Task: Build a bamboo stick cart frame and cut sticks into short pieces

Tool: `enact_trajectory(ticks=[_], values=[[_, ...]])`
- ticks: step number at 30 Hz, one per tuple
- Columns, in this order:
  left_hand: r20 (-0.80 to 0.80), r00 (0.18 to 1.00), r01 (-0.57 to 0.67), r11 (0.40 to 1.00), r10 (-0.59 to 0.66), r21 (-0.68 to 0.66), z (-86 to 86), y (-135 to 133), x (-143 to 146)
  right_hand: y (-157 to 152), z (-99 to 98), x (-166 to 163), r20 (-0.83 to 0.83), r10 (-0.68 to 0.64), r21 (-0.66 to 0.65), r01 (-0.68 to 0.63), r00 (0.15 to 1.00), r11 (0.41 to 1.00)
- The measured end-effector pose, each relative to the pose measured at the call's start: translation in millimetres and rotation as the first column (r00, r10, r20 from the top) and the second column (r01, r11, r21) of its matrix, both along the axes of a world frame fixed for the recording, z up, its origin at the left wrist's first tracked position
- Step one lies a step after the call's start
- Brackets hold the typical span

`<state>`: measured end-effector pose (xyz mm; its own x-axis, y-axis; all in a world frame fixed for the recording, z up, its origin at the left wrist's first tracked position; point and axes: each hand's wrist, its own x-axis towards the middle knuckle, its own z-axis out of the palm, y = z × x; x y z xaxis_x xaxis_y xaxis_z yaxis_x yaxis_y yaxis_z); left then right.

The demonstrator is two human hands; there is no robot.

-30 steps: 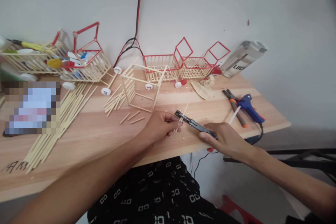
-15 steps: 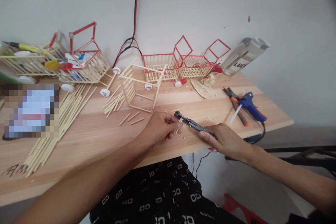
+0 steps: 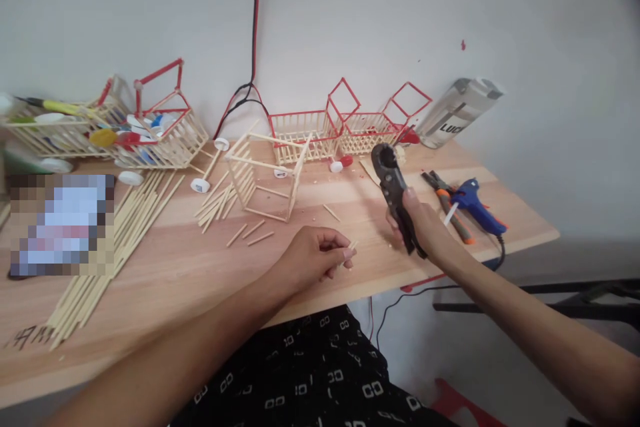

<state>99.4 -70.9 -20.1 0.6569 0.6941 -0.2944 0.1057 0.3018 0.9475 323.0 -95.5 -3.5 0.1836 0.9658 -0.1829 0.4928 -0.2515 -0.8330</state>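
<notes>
My left hand (image 3: 314, 257) rests near the table's front edge, fingers pinched on a short wooden stick (image 3: 353, 246). My right hand (image 3: 420, 225) is closed round the handles of black cutting pliers (image 3: 393, 188), lifted above the table with the jaws pointing up and away. A cut stick piece (image 3: 331, 212) lies on the wood between the hands and an open stick frame box (image 3: 263, 175). A few short sticks (image 3: 250, 232) lie left of my left hand.
Wooden table (image 3: 190, 267) against a white wall. Red-and-wood stick baskets (image 3: 345, 127) at the back, another basket with bottle caps (image 3: 150, 130) at back left, long sticks (image 3: 115, 227) at left, a blue glue gun (image 3: 475, 203) and orange pliers (image 3: 447, 197) at right, a silver can (image 3: 457, 112).
My right hand has lifted the pliers off the stick and swung them upright to the right. A cut piece now lies on the table; my left hand keeps the short stick.
</notes>
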Motion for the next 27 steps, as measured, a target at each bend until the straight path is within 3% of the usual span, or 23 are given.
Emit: enact_trajectory(ticks=[5,14,16,18,20,23,25,27], values=[[0.038,0.998,-0.053,0.998,0.052,0.021,-5.7,5.5,-1.5,43.4,-4.4,-19.0,-0.335,-0.059,0.179,0.125,0.940,0.976],[0.077,0.997,-0.017,0.999,0.020,-0.037,-8.6,7.6,-2.3,97.6,-13.1,-45.3,-0.553,-0.019,0.452,0.319,0.833,0.833],[0.031,0.999,-0.026,1.000,0.025,0.007,-6.5,7.6,-2.9,100.7,-19.1,-44.4,-0.585,-0.018,0.468,0.356,0.811,0.809],[-0.041,0.998,-0.044,0.982,0.052,0.182,-2.9,7.9,-3.7,101.3,-24.6,-40.3,-0.618,-0.009,0.476,0.384,0.786,0.791],[-0.118,0.988,-0.033,0.882,0.100,0.471,1.8,8.6,-3.9,100.7,-28.4,-35.1,-0.632,-0.002,0.478,0.391,0.775,0.787],[-0.273,0.938,0.120,0.541,0.213,0.832,9.6,10.2,-1.0,99.7,-29.9,-29.6,-0.626,-0.019,0.467,0.395,0.780,0.791],[-0.430,0.847,0.330,0.324,0.314,0.887,14.5,12.0,4.5,99.0,-28.4,-28.9,-0.617,-0.043,0.458,0.403,0.786,0.792],[-0.562,0.721,0.527,0.205,0.407,0.825,18.3,15.2,12.4,98.0,-25.5,-29.5,-0.600,-0.062,0.454,0.403,0.798,0.794]])
